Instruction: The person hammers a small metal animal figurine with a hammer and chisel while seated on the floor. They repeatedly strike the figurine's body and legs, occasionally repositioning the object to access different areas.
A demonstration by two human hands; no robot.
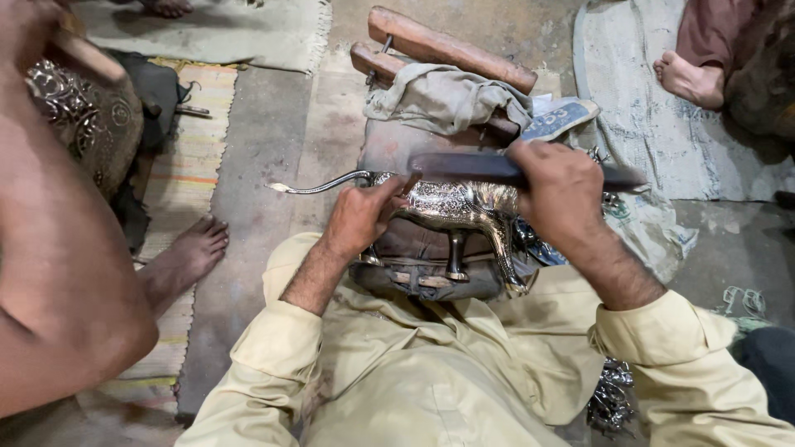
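Note:
A shiny engraved metal animal figure point(464, 207) with a long thin curved tail point(319, 186) lies on its side on a padded block point(431, 265) in front of me. My left hand point(360, 217) grips the figure's rear end, near the tail. My right hand point(559, 194) is closed around a long dark flat tool point(464, 165), held crosswise just above the figure's back. Whether the tool touches the metal I cannot tell.
A grey cloth point(447, 98) drapes over wooden bars point(451, 45) behind the block. Another person's arm point(58, 273) and bare foot point(186, 257) are at left beside an embossed metal vessel point(87, 116). A third person's foot point(687, 79) rests at top right. More shiny metal pieces point(611, 397) lie by my right knee.

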